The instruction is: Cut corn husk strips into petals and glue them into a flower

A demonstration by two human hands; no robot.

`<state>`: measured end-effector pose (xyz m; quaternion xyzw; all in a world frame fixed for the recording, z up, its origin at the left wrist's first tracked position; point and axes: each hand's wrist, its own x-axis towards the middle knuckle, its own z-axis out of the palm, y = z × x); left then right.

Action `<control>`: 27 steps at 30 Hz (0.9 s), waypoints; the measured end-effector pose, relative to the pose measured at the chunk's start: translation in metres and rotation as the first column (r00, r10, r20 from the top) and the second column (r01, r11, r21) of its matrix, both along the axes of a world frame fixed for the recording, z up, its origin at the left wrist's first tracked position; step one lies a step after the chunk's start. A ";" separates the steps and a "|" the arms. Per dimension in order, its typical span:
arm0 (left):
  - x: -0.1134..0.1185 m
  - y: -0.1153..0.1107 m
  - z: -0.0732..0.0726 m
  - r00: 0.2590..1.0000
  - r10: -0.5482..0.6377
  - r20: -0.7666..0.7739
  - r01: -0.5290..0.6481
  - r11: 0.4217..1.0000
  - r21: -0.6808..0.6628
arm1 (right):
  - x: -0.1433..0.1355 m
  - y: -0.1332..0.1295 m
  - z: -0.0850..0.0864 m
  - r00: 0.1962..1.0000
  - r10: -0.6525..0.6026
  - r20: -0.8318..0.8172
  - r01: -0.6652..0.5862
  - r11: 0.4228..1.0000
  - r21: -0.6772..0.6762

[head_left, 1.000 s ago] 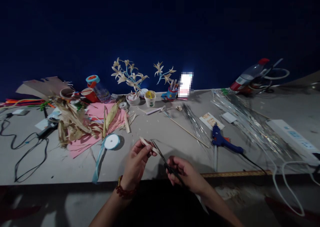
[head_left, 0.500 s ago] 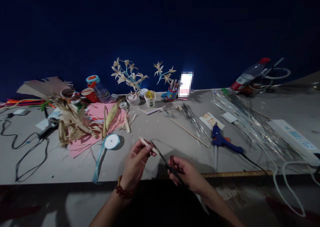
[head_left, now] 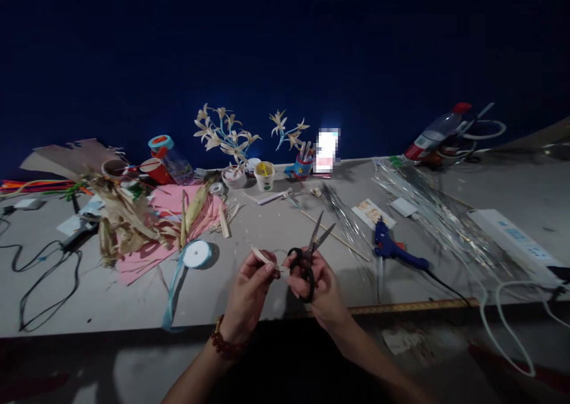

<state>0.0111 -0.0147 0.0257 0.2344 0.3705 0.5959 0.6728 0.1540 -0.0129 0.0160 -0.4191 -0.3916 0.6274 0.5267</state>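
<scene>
The head view shows the left hand [head_left: 248,286] pinching a slim, pale, dry-looking husk strip [head_left: 260,255], while the right hand [head_left: 325,282] is curled around black-handled metal scissors [head_left: 307,254], their blades parted and pointing away from the fingers. The strip's long axis slants from beyond the left fingertips back rightward toward the right fingertips; the left hand is nearer, and whether the right fingertips touch it cannot be told. Right of the right fingers lies a blue plastic glue gun [head_left: 394,250]; beyond it, a white card with tan print [head_left: 373,213], illegible. Straight beyond the left fingers, a white cup [head_left: 265,180] bears a small green mark, no brand readable.
</scene>
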 end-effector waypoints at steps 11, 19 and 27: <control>-0.032 -0.021 0.013 0.529 0.320 -0.786 0.151 0.876 0.458 | 0.017 0.020 0.013 0.956 0.224 0.191 -0.226 0.974 -0.010; -0.028 -0.008 0.042 0.238 0.387 -0.891 0.500 0.738 0.454 | 0.023 0.025 0.046 0.858 0.382 0.344 -0.415 0.909 0.026; -0.025 -0.002 0.023 0.675 -0.157 -0.721 0.397 0.901 0.176 | 0.020 0.023 0.030 0.952 0.274 0.139 -0.277 0.961 0.008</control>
